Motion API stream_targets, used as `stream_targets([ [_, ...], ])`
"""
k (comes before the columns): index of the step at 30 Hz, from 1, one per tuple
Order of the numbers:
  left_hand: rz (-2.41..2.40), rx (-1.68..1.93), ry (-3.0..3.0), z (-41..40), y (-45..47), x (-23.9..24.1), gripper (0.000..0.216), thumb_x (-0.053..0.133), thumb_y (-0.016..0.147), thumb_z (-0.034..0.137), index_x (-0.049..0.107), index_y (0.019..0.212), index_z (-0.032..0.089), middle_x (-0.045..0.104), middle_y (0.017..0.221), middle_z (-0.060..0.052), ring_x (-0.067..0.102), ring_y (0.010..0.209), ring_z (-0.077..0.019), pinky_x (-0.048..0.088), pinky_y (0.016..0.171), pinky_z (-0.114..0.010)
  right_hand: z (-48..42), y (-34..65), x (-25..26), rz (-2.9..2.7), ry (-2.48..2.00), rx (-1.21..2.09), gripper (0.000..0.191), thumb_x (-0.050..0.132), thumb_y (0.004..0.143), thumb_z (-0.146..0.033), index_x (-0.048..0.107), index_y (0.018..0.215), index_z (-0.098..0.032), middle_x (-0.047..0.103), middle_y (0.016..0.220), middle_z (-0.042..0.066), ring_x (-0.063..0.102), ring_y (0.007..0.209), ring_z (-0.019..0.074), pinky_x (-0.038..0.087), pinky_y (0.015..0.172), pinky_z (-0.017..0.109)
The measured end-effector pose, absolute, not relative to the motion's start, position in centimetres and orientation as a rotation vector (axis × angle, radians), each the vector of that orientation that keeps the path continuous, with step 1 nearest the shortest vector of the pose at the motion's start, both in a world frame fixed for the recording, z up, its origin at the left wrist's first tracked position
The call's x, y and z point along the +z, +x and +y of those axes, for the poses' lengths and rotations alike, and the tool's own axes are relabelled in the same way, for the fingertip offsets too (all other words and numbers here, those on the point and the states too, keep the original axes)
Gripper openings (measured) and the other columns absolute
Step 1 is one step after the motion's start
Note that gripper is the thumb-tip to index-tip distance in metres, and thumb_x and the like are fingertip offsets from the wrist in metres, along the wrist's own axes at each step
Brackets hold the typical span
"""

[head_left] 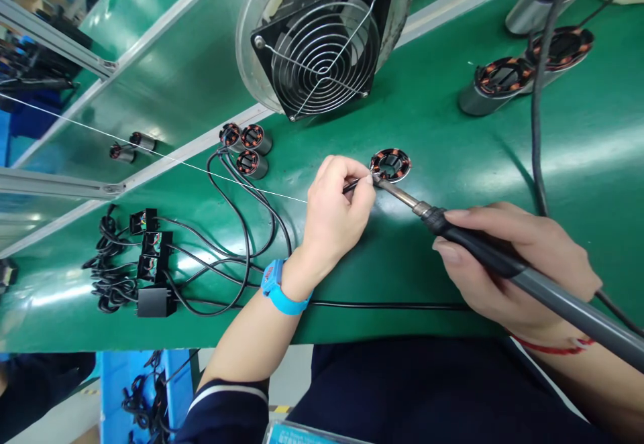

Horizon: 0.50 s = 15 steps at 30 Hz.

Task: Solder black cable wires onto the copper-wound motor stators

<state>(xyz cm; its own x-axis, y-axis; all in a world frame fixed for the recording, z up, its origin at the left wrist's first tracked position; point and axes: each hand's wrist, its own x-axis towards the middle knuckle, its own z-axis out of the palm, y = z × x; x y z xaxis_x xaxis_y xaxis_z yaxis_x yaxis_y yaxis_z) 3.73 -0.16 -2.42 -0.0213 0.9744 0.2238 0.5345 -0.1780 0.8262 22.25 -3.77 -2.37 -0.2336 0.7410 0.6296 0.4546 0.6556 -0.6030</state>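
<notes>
Motor core (390, 164), a small round part with copper windings, is lying flat on the green table (453, 263) at the centre of the frame, just in front of the fan. One such core is being worked on. Three more cores (247, 145) are standing in a cluster left of centre, two small ones (131, 147) are lying further left beyond the metal rail, and three longer ones (533, 55) are lying in the upper right.

One left hand (336, 212) is resting on the table just left of the core, its grip pinched together on a thin dark wire (353, 186) whose end is reaching the core's left edge. A fine pale strand (151, 152) is running from that hand across to the left edge of the frame. A blue wristband (280, 290) is sitting on the left wrist.

One right hand (513, 263) is lying to the lower right of the core, its grip clamped around the dark handle of one soldering iron (453, 226). The iron's metal tip is touching the core's lower left edge, right beside the left fingertips. A red string is showing at the right wrist.

One fan (325, 48) with a wire grille is standing at the top centre. Four black connector blocks (151, 263) with looped cables are lying at the lower left.
</notes>
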Motion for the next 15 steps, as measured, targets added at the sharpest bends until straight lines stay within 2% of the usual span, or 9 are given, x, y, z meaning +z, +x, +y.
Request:
stream_targets([
  [3,1.588,1.101,1.731,-0.20,3.78,-2.45,0.018,0.053,0.085,0.004,0.050,0.078,0.021,0.059,0.077,0.000,0.058,0.078,-0.0129,0.047,0.071,-0.026,-3.88,22.31,-2.54,-1.884,-0.949,0.346,0.024,0.068,0.090,-0.017,0.063,0.113,-0.024,0.073,0.082,0.005,0.067,0.060,0.0155,0.046,0.043,0.026],
  [8,1.585,1.107,1.729,-0.22,3.74,-2.53,0.019,0.053,0.085,0.004,0.049,0.078,0.021,0.058,0.077,0.001,0.058,0.077,-0.0128,0.047,0.072,-0.026,-4.20,22.20,-3.21,-1.792,-1.007,0.353,0.024,0.068,0.091,-0.020,0.065,0.115,-0.024,0.074,0.082,0.006,0.069,0.062,0.0184,0.058,0.054,0.030],
  [15,1.562,1.127,1.728,-0.24,3.74,-2.53,0.018,0.053,0.086,0.005,0.049,0.079,0.021,0.059,0.080,0.000,0.059,0.079,-0.0134,0.048,0.073,-0.027,-3.79,22.35,-2.68,-1.906,-0.946,0.357,0.025,0.068,0.090,-0.016,0.064,0.114,-0.022,0.075,0.084,0.008,0.072,0.065,0.0177,0.059,0.056,0.027],
])
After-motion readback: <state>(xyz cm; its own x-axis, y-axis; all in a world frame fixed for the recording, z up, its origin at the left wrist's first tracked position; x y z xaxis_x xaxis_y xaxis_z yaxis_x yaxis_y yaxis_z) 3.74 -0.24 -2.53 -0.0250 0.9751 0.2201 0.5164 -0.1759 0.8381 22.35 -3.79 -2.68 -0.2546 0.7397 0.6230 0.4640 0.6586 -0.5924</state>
